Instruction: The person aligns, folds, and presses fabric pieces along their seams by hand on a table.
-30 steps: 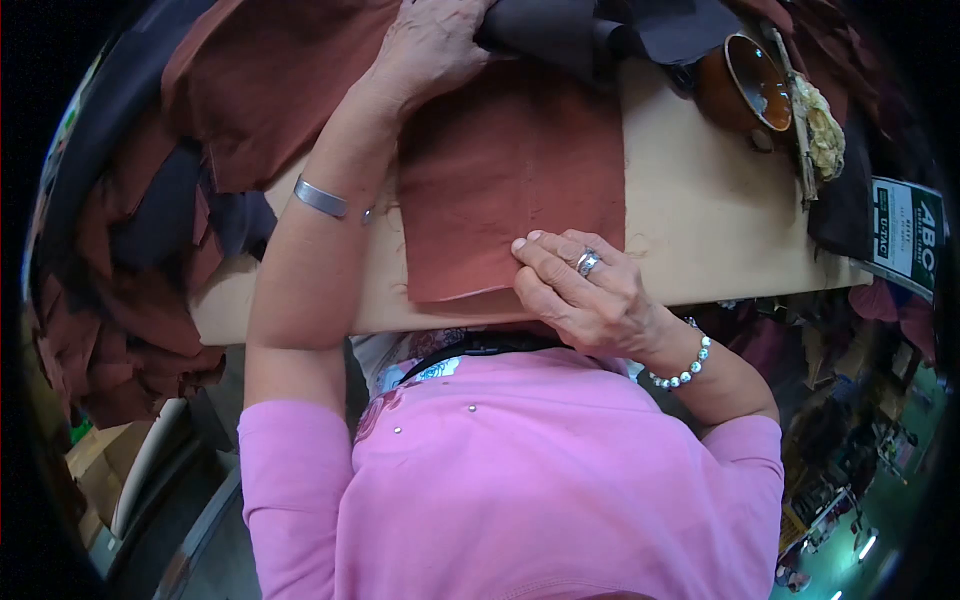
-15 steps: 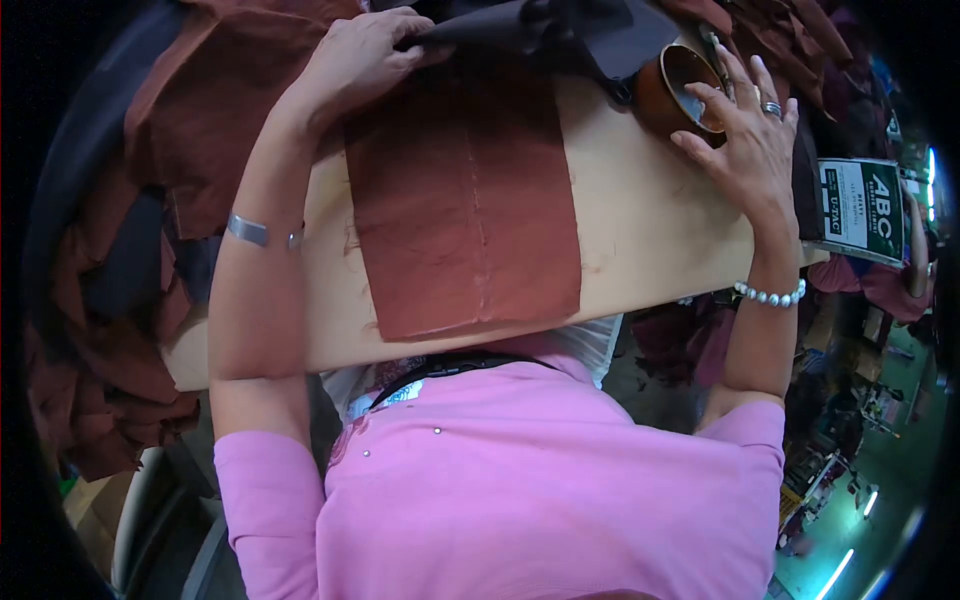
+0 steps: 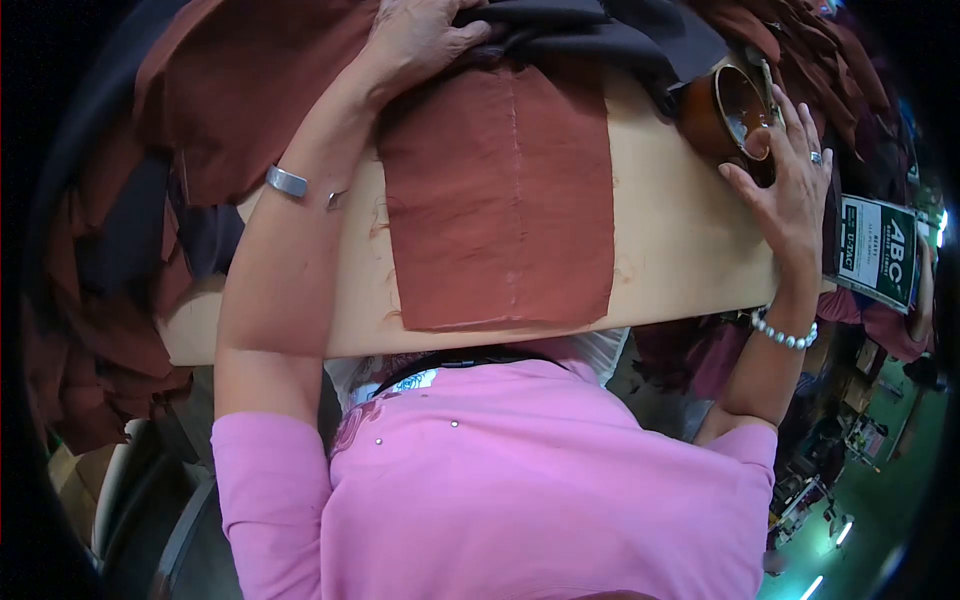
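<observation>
My left hand (image 3: 420, 40) is at the top edge of the view, its thumb and fingers closed on the edge of dark grey fabric (image 3: 560, 25); part of the hand is cut off. Below it a reddish-brown fabric panel (image 3: 505, 200) lies flat, with a pale seam line down its middle. At the upper right, my right hand (image 3: 790, 180) is spread beside a brown cup (image 3: 705, 115), which is tilted with its mouth toward the hand. A thin stick (image 3: 768, 90) stands at the cup's rim, close to my fingertips.
The panel lies on a pale work board (image 3: 690, 230). Piles of reddish-brown fabric (image 3: 270, 90) crowd the left and upper right. A green and white can labelled ABC (image 3: 878, 250) stands beyond my right wrist. Another person's arm (image 3: 922, 285) shows at the far right.
The view has shifted, so the panel, cup and can appear further right. My left hand is higher in view with the grey fabric. My right hand's fingers are closer together near the stick.
</observation>
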A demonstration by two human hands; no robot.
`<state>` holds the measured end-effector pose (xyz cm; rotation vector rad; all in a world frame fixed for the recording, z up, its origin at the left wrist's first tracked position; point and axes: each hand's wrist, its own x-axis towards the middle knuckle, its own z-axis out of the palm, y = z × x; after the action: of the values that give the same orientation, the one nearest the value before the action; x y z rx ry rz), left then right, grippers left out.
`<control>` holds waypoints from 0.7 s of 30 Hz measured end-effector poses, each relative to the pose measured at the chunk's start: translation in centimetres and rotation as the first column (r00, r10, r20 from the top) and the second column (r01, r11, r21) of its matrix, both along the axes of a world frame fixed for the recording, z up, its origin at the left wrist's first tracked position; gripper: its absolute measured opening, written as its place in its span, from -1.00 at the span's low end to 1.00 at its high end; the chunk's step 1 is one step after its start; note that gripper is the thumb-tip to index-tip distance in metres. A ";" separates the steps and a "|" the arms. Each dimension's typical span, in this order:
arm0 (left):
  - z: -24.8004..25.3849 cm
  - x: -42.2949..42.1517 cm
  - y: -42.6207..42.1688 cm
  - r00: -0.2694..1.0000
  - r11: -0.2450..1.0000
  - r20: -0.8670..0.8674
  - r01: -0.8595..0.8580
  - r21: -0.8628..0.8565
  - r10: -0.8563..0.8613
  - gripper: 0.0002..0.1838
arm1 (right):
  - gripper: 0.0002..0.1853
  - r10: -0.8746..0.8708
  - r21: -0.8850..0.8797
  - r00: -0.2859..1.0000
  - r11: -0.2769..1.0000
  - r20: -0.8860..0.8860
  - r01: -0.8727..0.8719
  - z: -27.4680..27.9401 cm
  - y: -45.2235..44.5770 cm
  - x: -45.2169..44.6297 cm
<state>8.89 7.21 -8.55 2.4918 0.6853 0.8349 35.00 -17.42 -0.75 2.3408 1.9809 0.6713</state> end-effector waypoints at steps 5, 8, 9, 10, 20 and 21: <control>-0.8 0.0 0.4 1.000 0.998 0.017 0.005 0.056 -0.006 -0.85 | -0.86 0.269 0.143 0.896 0.962 -0.353 -0.232 0.5 2.3 -7.4; -0.7 0.0 0.3 0.999 0.999 0.036 0.013 0.050 -0.015 -0.86 | -0.76 0.377 0.214 0.684 0.925 -0.624 -0.315 -3.2 5.4 -12.1; -0.7 -0.1 0.3 0.999 0.998 0.046 0.016 0.060 -0.019 -0.86 | -0.75 0.378 0.234 0.613 0.924 -0.694 -0.304 -4.4 6.4 -12.6; -0.7 -0.1 0.3 0.998 0.997 0.056 0.016 0.070 -0.020 -0.86 | -0.72 0.371 0.243 0.597 0.927 -0.712 -0.286 -5.6 7.4 -12.4; -1.0 0.1 0.5 1.000 0.989 0.001 0.013 0.148 -0.013 -0.83 | -0.63 0.321 0.182 0.671 0.945 -0.668 -0.271 -7.1 8.8 -12.7; -1.2 0.0 0.5 1.000 0.987 0.002 0.007 0.160 -0.007 -0.83 | -0.64 0.313 0.157 0.661 0.945 -0.682 -0.286 -7.0 8.6 -12.7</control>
<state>8.94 7.74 -9.73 2.6334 0.6304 0.9235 22.27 -8.87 -7.79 2.5491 2.6949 -0.2912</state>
